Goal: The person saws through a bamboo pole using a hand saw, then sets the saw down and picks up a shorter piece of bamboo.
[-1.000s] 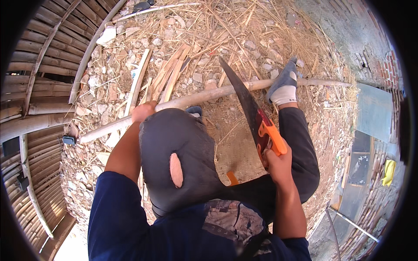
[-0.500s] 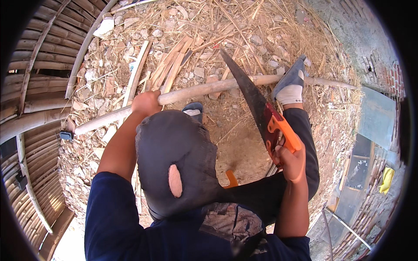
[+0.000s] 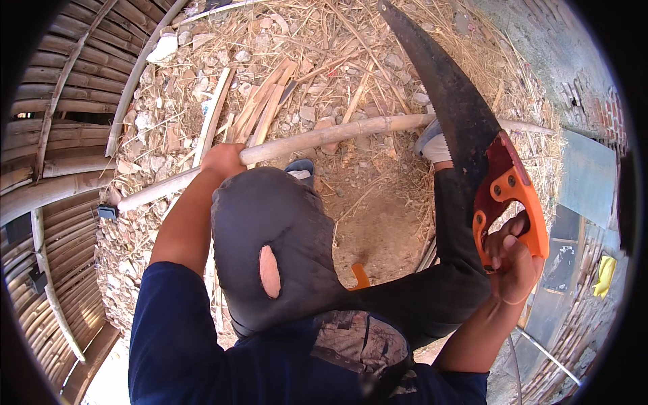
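2 grips on my remote feed — left hand (image 3: pixel 224 160) clasping the pole (image 3: pixel 337 133), right hand (image 3: pixel 516 264) clenched on the orange-handled saw (image 3: pixel 466 111).

There are two hands (image 3: pixel 224 160) (image 3: pixel 517 262), one saw (image 3: pixel 476 129) and one pole (image 3: pixel 351 130)

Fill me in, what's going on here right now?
A person's bare left hand grips a long, pale, round wooden pole lying across in front of them. Their right hand holds a dark-bladed handsaw with an orange and dark red handle, tip pointing away from the body. In this view the blade crosses in front of the pole, so contact can't be judged. Thin, flat, tan wooden strips lie beyond the pole on the rubble and straw.
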Demonstrator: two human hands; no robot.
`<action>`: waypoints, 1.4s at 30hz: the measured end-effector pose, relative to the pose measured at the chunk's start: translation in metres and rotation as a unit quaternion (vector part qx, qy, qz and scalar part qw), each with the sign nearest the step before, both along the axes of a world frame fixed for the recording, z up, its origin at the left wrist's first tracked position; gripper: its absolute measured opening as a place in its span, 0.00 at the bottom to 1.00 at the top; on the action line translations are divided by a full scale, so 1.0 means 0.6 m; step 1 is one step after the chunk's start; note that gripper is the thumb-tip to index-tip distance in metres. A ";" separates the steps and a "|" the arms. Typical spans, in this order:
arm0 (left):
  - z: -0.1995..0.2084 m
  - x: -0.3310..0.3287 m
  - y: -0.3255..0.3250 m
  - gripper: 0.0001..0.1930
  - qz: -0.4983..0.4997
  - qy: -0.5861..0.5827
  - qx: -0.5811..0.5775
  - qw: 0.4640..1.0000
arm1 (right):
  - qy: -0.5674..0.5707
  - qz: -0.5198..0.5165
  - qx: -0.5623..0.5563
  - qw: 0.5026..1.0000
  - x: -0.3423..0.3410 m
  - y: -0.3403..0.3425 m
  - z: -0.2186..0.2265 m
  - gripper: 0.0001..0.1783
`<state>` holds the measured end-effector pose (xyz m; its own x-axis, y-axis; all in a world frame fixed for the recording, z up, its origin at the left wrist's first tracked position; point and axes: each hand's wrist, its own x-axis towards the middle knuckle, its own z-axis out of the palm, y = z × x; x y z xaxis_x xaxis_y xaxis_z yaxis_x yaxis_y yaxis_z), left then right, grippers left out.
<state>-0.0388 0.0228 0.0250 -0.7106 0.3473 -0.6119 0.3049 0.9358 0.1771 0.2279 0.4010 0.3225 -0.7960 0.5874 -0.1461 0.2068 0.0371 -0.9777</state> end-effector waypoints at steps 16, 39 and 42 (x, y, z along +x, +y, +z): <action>0.012 -0.041 -0.004 0.26 0.009 -0.127 0.045 0.991 | -0.161 0.017 -0.004 0.987 0.149 -0.063 -0.097 0.08; -0.017 0.011 0.044 0.18 -0.049 0.041 -0.008 0.998 | -0.166 0.078 0.053 0.982 0.097 -0.091 -0.200 0.05; -0.011 0.014 0.043 0.18 -0.037 0.050 -0.023 0.998 | -0.219 0.026 -0.037 0.975 0.133 -0.104 -0.112 0.06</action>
<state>-0.0303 0.0489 0.0182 -0.7420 0.3736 -0.5566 0.3872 0.9166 0.0991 0.3079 0.3383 0.2552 -0.6759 0.5237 -0.5186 0.6046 -0.0085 -0.7965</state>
